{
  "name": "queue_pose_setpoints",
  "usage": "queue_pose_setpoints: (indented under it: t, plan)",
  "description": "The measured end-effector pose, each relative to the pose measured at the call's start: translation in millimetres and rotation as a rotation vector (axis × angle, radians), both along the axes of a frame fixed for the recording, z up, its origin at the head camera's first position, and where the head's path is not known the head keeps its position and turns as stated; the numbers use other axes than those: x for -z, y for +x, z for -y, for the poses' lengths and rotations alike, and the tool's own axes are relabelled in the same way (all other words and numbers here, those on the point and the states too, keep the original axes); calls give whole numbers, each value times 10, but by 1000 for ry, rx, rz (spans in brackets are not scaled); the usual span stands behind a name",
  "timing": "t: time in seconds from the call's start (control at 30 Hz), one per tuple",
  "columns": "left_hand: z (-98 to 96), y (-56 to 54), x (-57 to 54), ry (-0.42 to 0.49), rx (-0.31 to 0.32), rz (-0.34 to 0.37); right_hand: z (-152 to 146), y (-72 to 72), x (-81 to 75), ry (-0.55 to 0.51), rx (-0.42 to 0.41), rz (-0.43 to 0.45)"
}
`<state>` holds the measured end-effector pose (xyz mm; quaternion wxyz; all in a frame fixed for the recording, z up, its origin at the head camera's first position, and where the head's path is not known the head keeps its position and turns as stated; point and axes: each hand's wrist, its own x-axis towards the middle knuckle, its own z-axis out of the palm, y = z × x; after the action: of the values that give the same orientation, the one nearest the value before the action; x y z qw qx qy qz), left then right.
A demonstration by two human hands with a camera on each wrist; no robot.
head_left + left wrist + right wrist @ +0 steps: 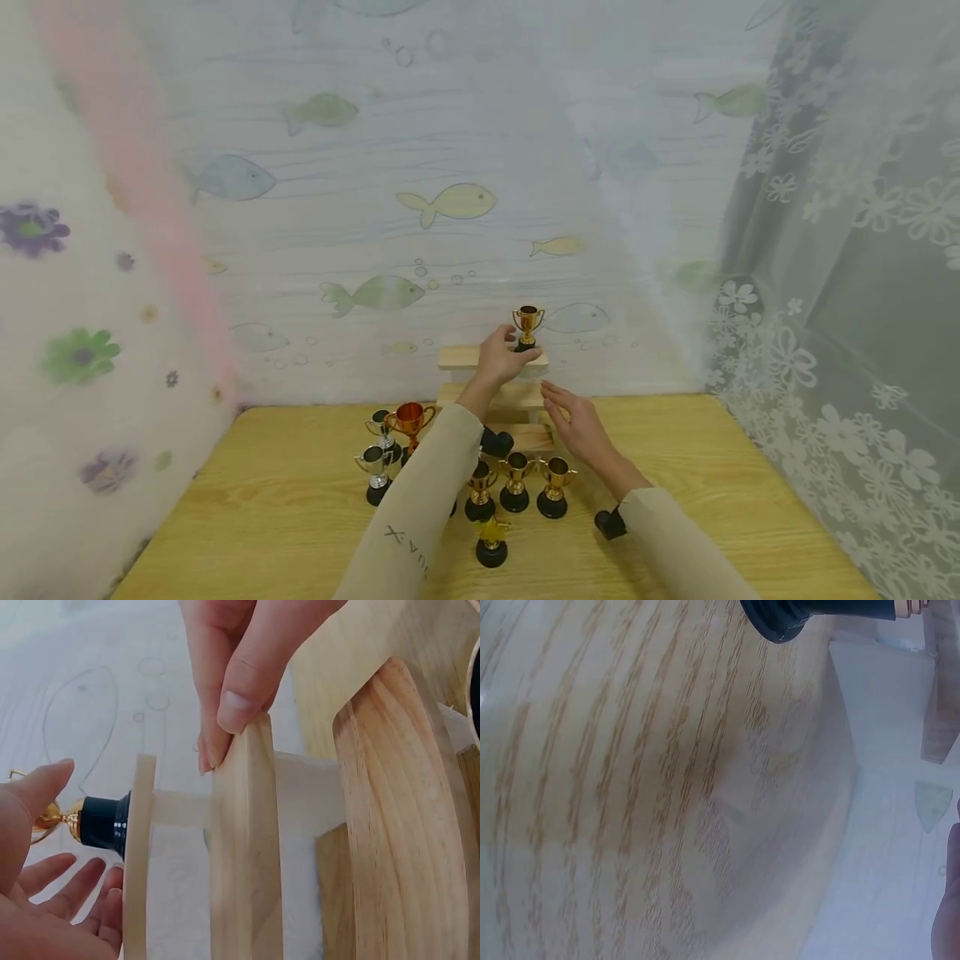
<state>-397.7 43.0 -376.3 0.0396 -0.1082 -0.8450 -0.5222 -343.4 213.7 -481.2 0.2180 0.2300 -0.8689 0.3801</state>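
Observation:
A small gold trophy cup [528,321] on a black base stands upright on the top step [459,358] of a wooden stepped stand. My left hand [504,360] is beside it, thumb and fingers spread around the cup and base; the left wrist view shows gaps between the fingers. Contact with the trophy is hard to tell. My right hand [581,425] reaches to the right end of the middle step [244,847], its extended fingertips and thumb touching the board there. The right wrist view catches only a sliver of that hand [949,900].
Several gold trophies, among them a cup [556,482] and a star trophy [492,537], stand before the stand. Left of them are silver cups [375,467] and a larger reddish cup [411,419], partly behind my left sleeve. A fish-patterned wall [300,233] rises behind the wooden table [277,492].

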Motion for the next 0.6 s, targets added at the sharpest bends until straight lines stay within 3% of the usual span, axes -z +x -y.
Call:
queue_pose_setpoints:
  t: [0.23,0.6]
  plan:
    - [-37,-22,56,-18,-47,-46,8,-9,27,-3,6,-5]
    - [-147,-67,118,-52,-182,-114,4,-6,17,-11,20,-5]
